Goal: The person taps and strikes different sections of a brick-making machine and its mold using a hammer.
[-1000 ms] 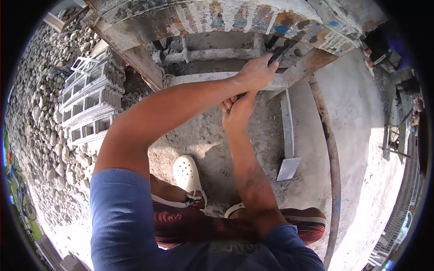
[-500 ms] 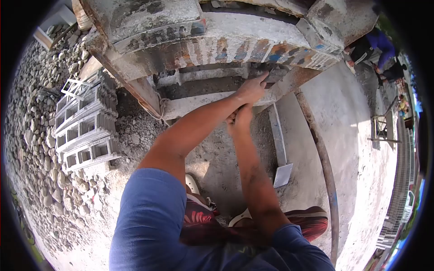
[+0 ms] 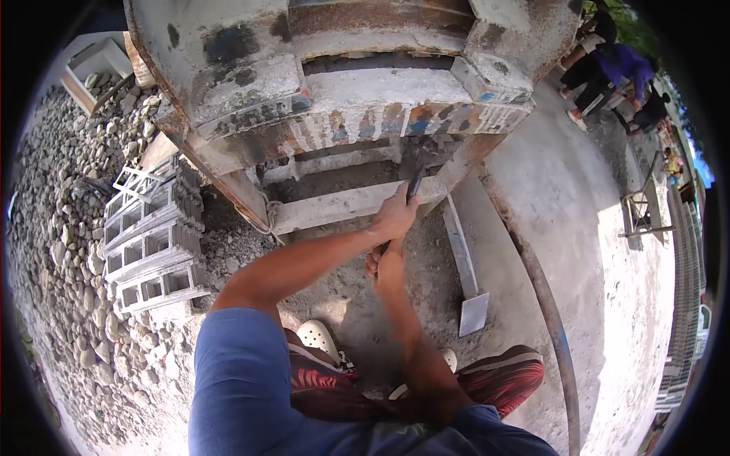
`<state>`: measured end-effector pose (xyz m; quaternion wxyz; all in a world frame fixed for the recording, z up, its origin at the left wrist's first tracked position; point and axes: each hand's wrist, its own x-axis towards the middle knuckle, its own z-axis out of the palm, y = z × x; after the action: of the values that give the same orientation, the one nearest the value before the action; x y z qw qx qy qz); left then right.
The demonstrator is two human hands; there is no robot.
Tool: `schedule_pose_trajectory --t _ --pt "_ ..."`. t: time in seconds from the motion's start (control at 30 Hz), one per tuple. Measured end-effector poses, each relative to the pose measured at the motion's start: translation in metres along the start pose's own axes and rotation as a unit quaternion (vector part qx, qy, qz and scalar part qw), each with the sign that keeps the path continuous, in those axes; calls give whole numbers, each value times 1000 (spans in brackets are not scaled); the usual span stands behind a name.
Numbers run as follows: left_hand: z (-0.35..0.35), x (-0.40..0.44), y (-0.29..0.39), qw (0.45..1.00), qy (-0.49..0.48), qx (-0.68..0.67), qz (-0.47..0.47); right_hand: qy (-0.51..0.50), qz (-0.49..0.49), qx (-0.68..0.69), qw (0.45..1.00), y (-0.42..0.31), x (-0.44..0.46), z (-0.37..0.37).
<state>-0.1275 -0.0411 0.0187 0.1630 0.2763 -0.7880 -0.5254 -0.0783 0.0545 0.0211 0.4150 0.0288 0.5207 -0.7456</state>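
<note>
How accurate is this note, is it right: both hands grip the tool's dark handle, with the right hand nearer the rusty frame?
Not quite: the hands are swapped. The head view shows the left hand nearer the rusty frame, with the right hand closer to the body. Both hands do grip the tool's dark handle.

One camera sits on the person's head; it looks forward and down. Blue sleeves are close; both hands farther.
</note>
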Motion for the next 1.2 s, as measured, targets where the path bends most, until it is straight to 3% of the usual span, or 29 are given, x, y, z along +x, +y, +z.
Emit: schedule_pose_trajectory --t 0.07,0.1,0.17,0.3,0.37,0.4,0.43,0.47,0.53,0.6,0.67,0.73,0.8,0.83,0.87,0.9,1.0,1.03,1.07,1.1,1.13,1.2 --pt "-18 -37 24 968 -91 -176 -155 -10 -42 32 999 27 -16 -1" --pt "-24 -48 29 965 -115 -176 -156 -20 -40 40 998 42 -20 -2" --pt "-31 -67 33 964 -135 -170 -156 -80 -149 23 985 67 -22 -11" --pt "-42 -94 39 973 -134 -180 -51 -67 -183 -19 981 63 -22 -14" --pt "-52 -106 56 977 -132 -165 -23 -46 -330 -66 940 43 -24 -4" --pt "-58 -110 66 984 -118 -120 57 -36 -376 -79 922 38 -24 -2" --pt "-62 -112 73 982 -105 -76 136 -76 -356 -69 929 39 -23 -3" --pt "-65 -115 73 983 -106 -73 129 -117 -334 -60 933 38 -24 -5" --pt "-75 -122 87 961 -116 -188 164 -196 -284 -37 938 24 -36 2" --pt "-90 -136 116 938 -146 -284 139 -211 -235 -3 949 2 -68 17" --pt "-104 -151 161 940 -117 -286 145 -224 -327 -115 911 -69 -117 41" --pt "-109 -165 199 949 -80 -275 132 -208 -304 -157 916 -98 -146 48" --pt "-103 -164 232 959 37 -265 -99 -216 -94 -87 968 -89 -179 33" --pt "-104 -152 256 937 70 -278 -198 -207 -72 -88 972 -117 -199 38" --pt "-106 -141 285 904 109 -287 -296 -179 33 -118 976 -167 -211 49" --pt "-111 -154 310 893 117 -293 -321 -152 139 -152 967 -205 -227 59" --pt "-114 -153 352 878 155 -371 -260 -152 2 -178 972 -232 -257 64" --pt "-112 -155 346 907 152 -310 -241 -136 -70 -160 975 -225 -255 71" --pt "-110 -157 338 931 152 -246 -222 -147 -27 -168 975 -209 -251 60" --pt "-107 -148 320 920 155 -207 -295 -132 61 -148 978 -198 -240 57" --pt "-113 -141 329 914 166 -214 -301 -114 148 -125 974 -197 -236 60" --pt "-127 -125 349 873 134 -300 -359 -92 185 -135 969 -244 -251 83"
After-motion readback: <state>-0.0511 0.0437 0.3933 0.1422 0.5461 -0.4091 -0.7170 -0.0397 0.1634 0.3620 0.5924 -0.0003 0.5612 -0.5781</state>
